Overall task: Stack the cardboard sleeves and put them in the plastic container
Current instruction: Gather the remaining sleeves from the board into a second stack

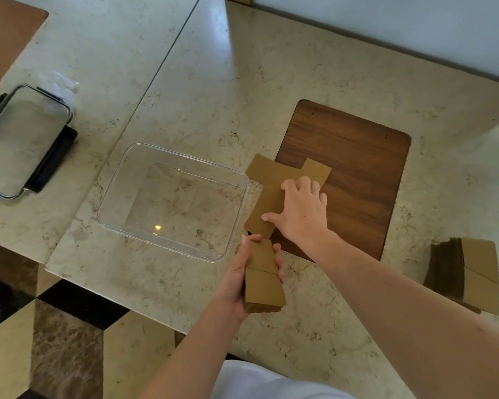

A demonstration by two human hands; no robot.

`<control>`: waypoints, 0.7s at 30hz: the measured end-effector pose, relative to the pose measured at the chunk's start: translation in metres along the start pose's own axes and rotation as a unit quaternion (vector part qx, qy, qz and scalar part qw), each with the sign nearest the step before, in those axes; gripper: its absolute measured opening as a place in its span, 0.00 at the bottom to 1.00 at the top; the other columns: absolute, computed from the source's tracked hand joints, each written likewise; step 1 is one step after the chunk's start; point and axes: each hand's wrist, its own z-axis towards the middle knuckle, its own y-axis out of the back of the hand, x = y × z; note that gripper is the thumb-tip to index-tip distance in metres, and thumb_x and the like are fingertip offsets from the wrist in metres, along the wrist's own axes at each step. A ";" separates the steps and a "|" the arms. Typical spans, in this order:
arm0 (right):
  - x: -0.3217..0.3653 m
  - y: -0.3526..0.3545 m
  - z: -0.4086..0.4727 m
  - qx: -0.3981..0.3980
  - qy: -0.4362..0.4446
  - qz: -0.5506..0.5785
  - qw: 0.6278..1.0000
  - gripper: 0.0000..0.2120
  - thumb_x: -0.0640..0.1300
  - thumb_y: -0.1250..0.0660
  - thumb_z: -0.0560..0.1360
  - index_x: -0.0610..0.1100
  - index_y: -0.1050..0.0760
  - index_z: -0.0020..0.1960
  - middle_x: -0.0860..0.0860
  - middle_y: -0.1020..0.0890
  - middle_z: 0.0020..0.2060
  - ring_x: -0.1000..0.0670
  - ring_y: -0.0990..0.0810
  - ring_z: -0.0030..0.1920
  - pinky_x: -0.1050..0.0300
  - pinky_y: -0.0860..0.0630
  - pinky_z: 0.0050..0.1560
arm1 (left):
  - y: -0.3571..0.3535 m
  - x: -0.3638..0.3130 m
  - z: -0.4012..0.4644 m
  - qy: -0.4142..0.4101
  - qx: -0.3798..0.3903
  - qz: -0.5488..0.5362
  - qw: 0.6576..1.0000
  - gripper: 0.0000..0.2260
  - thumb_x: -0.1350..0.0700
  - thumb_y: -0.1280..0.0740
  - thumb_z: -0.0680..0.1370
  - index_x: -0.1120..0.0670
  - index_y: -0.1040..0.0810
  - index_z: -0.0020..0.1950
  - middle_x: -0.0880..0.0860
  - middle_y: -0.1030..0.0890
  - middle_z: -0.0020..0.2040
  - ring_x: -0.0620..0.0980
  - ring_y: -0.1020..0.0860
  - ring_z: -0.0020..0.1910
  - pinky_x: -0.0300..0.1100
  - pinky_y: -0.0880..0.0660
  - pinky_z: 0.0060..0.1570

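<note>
Marble counter: left hand grips sleeve stack; right hand spread flat on loose sleeves.

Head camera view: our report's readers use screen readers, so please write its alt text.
A person's left hand grips a stack of cardboard sleeves while the right hand presses on loose sleeves lying beside an empty clear plastic container on a marble table.

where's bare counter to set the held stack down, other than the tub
Bare marble lies between the wooden board and the sleeve pile at right, and beyond the clear container. Crowded where loose sleeves meet the right hand and left hand.
</note>
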 end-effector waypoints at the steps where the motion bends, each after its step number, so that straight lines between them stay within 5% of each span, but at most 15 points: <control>1: 0.002 -0.001 0.001 -0.005 -0.002 0.002 1.000 0.36 0.66 0.23 0.66 0.46 0.29 0.65 0.46 0.28 0.61 0.43 0.30 0.62 0.47 0.32 0.62 | 0.002 -0.001 0.000 0.002 -0.003 -0.011 1.000 0.27 0.42 0.17 0.66 0.53 0.19 0.58 0.62 0.20 0.57 0.57 0.20 0.47 0.53 0.18 0.41; 4: 0.003 0.003 0.005 -0.003 -0.015 0.021 1.000 0.36 0.62 0.20 0.65 0.44 0.31 0.61 0.47 0.24 0.56 0.43 0.27 0.58 0.47 0.32 0.60 | 0.006 -0.004 -0.003 0.017 -0.002 -0.023 1.000 0.24 0.44 0.19 0.71 0.53 0.20 0.60 0.62 0.20 0.57 0.57 0.20 0.48 0.51 0.18 0.41; 9: 0.001 0.013 -0.006 0.029 0.021 0.086 0.996 0.24 0.49 0.23 0.74 0.45 0.37 0.56 0.52 0.22 0.35 0.46 0.21 0.37 0.48 0.27 0.46 | 0.004 -0.006 0.000 0.043 -0.009 0.013 0.999 0.17 0.50 0.20 0.74 0.52 0.18 0.60 0.62 0.18 0.55 0.58 0.18 0.47 0.51 0.18 0.41; 13: -0.019 0.034 -0.008 -0.002 -0.020 0.281 0.959 0.12 0.40 0.37 0.83 0.44 0.27 0.67 0.48 0.17 0.53 0.53 0.19 0.45 0.50 0.20 0.51 | 0.002 -0.009 0.006 0.042 -0.011 0.020 0.999 0.18 0.44 0.22 0.75 0.52 0.17 0.59 0.62 0.18 0.54 0.57 0.18 0.44 0.50 0.19 0.39; 17: -0.041 0.063 -0.008 -0.006 -0.026 0.339 0.940 0.15 0.41 0.42 0.85 0.54 0.19 0.57 0.62 0.19 0.50 0.70 0.24 0.40 0.68 0.30 0.41 | -0.005 -0.012 0.012 0.045 -0.003 -0.012 0.999 0.25 0.35 0.27 0.74 0.50 0.19 0.63 0.61 0.18 0.55 0.57 0.19 0.45 0.49 0.20 0.40; 21: -0.039 0.068 -0.018 0.064 0.011 0.273 0.960 0.12 0.43 0.42 0.85 0.53 0.21 0.57 0.57 0.18 0.47 0.57 0.19 0.41 0.62 0.25 0.37 | -0.022 -0.009 0.025 0.034 0.022 0.045 0.998 0.33 0.33 0.22 0.67 0.53 0.17 0.64 0.61 0.16 0.56 0.58 0.17 0.47 0.51 0.18 0.41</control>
